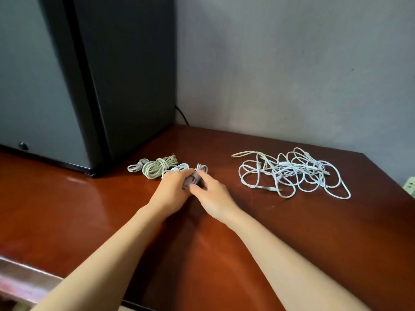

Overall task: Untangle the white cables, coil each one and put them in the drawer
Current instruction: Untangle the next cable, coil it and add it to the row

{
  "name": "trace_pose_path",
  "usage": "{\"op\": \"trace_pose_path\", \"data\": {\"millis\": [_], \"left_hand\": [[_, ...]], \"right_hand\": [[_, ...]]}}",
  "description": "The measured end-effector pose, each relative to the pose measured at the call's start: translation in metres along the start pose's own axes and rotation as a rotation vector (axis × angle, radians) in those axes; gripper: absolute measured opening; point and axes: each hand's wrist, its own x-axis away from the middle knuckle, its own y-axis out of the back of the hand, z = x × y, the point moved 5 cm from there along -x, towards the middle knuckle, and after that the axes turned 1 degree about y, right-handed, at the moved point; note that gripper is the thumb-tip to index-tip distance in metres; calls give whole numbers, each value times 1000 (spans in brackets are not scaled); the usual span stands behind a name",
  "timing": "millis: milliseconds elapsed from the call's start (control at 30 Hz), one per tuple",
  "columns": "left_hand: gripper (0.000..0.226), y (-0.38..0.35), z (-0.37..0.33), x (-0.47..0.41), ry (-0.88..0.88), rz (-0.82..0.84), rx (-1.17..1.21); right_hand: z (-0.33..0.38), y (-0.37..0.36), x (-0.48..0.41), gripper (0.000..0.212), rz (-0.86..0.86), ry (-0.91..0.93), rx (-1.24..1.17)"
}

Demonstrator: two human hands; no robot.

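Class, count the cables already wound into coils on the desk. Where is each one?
4 visible: small white coil farthest left, thick greenish-white coil beside it, white coil above the left hand, and grey-white coil held by both hands. Others may be hidden.

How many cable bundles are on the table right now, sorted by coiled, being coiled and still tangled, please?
Coiled cable bundles lying free: 3 (small white coil, greenish coil, white coil)
Bundle held by left hand and right hand: 1
Tangled white pile: 1
Total: 5
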Motion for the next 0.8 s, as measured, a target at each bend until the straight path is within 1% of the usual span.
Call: {"op": "trace_pose_path", "data": {"millis": [100,267,367,467,567,633,733,800], "left_hand": [[49,-1,7,-8,36,22,-22],[56,-3,8,-9,50,69,-43],[62,-6,7,-4,32,78,-81],[66,-12,-1,-2,-9,40,-104],[58,-20,-25,-4,-88,-73,-112],[54,-30,-47,-6,-111,-117,-49],[58,-52,-80,-8,-128,-133,87],[63,-71,-94,-13,-80,-108,176]], "right_hand": [[3,-4,-7,59,49,10,94],[2,-2,-5,60,78,34,94],[4,4,8,57,85,97,112],[4,22,21,47,21,191,123],[6,57,36,25,-86,300,141],[2,86,46,18,-200,375,238],[-15,121,57,19,-326,420,425],[-29,134,62,25,-324,382,514]]}}
